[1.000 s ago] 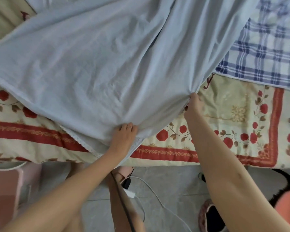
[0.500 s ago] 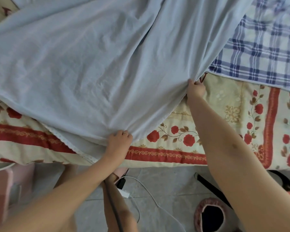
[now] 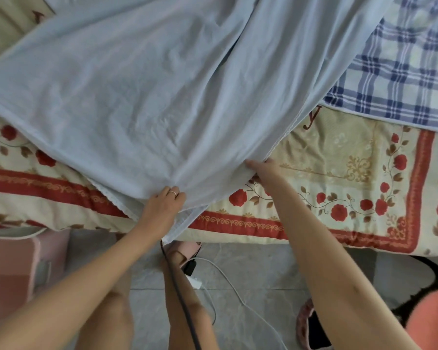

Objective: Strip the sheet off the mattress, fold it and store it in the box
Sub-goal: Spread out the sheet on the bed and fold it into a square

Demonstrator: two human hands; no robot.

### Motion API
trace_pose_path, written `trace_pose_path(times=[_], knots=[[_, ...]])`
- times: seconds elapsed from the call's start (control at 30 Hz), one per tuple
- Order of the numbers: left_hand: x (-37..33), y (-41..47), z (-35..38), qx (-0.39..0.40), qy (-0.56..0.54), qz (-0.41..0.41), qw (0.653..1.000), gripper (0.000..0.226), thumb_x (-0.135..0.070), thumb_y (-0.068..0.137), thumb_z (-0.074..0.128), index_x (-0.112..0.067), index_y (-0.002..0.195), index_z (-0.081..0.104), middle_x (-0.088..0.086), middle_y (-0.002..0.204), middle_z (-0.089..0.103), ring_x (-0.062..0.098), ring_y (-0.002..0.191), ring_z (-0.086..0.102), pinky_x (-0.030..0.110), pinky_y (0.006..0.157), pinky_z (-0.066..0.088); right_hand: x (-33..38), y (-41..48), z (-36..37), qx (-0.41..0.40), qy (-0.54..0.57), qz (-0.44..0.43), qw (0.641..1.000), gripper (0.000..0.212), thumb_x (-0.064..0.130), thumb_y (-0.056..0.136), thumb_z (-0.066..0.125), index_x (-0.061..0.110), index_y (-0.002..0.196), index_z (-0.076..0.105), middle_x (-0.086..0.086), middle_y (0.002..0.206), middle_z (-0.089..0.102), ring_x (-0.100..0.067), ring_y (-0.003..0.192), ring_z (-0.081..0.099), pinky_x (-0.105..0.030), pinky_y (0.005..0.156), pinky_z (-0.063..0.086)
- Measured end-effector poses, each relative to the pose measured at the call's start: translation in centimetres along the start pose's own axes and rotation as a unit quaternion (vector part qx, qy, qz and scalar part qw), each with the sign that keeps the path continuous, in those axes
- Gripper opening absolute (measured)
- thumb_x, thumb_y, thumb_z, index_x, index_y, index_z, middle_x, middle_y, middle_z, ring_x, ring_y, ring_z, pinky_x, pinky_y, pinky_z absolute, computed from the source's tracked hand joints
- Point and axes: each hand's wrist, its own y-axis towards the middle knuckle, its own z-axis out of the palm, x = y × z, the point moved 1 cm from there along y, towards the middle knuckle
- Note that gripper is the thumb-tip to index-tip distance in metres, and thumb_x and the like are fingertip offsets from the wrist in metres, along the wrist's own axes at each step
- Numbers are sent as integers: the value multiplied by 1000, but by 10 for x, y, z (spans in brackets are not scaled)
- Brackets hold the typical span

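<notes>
Here: Sheet Held at the Near Edge, Both Hands Engaged

I recorded the pale blue sheet [image 3: 137,97] lying loose over the floral-covered mattress [image 3: 352,178]. It spread away from me and to my left, with its bulk well beyond both hands.

My left hand [image 3: 162,205] gripped a bunch of it at the near side of the bed, fingers curled into the cloth. A hemmed corner hung just below the wrist. My right hand [image 3: 263,170] sat further onto the mattress, to the right. Its thumb lay on top and its fingers were tucked under the hem, pinching it.

From that pinch the hemmed edge ran diagonally away to the upper right, towards the plaid blanket [image 3: 402,72]. The left hand was the nearer to the hanging corner.

The cloth looked thin, soft and creased. I judged it would bunch rather than hold a fold line. A pink object [image 3: 8,269] on the floor to my left could not be confirmed as the box.
</notes>
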Motion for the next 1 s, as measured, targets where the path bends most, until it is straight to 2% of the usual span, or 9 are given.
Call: trace_pose_path(times=[0.13, 0.2, 0.3, 0.4, 0.47, 0.53, 0.67, 0.8, 1.0], knots=[[22, -7, -1, 18, 2, 43, 999, 36, 13, 38, 64, -13, 62, 57, 1, 62, 51, 19, 59, 55, 20, 39, 22, -16, -11, 22, 24, 77, 31, 996, 36, 6, 86, 66, -1, 119, 52, -12, 107, 61, -26, 92, 62, -30, 68, 56], [26, -10, -6, 65, -9, 71, 995, 40, 9, 39, 75, -15, 68, 60, 1, 72, 55, 18, 65, 57, 22, 36, 34, -19, -13, 26, -5, 61, 18, 998, 31, 8, 86, 67, -1, 113, 55, -12, 100, 63, -26, 84, 63, -31, 65, 57], [44, -3, -17, 194, -101, -3, 976, 23, -24, 78, 67, -22, 99, 59, -8, 103, 54, 13, 92, 56, 31, 70, 50, -21, -11, 33, -56, 45, 13, 997, 25, 14, 82, 72, 5, 103, 59, -8, 91, 66, -24, 79, 64, -34, 66, 58], [79, 31, -48, 32, -251, -78, 964, 24, -36, 84, 53, -17, 95, 62, -4, 98, 60, 18, 90, 60, 36, 77, 50, -17, -11, 40, -116, 5, 18, 993, 23, 20, 80, 73, 9, 95, 60, -3, 85, 65, -25, 81, 65, -40, 76, 58], [119, 68, -65, -129, -224, -103, 961, 35, -32, 80, 50, -8, 102, 63, 11, 109, 58, 32, 101, 57, 41, 84, 48, -16, -13, 45, -138, 7, 21, 990, 21, 20, 82, 72, 9, 94, 59, -5, 89, 65, -27, 87, 64, -42, 80, 57], [162, 106, -85, -201, -155, -192, 948, 42, -21, 81, 57, -3, 119, 56, 20, 133, 45, 38, 122, 44, 45, 95, 38, -17, -14, 51, -154, 31, 30, 987, 22, 19, 83, 70, 11, 100, 58, -6, 95, 64, -28, 90, 63, -42, 81, 56], [230, 167, -123, -205, -124, -330, 913, 55, -19, 87, 58, -10, 138, 39, 11, 153, 23, 30, 138, 25, 46, 103, 28, -12, -9, 66, -205, 58, 58, 975, 20, 20, 84, 66, 14, 100, 56, -7, 101, 63, -29, 95, 60, -40, 82, 53], [241, 183, -114, -155, -69, -307, 937, 47, -20, 90, 53, -13, 135, 43, 10, 147, 36, 32, 128, 39, 45, 102, 25, -4, -13, 85, -279, 31, 51, 958, 12, 10, 87, 54, 5, 99, 54, -10, 95, 59, -31, 92, 58, -32, 70, 42], [268, 204, -125, -170, -84, -244, 951, 19, -18, 93, 52, -6, 108, 56, 17, 115, 56, 36, 105, 52, 43, 86, 37, 1, -10, 102, -355, 81, 60, 929, 21, 8, 89, 53, 1, 108, 57, -16, 107, 63, -32, 100, 59, -34, 79, 46]])
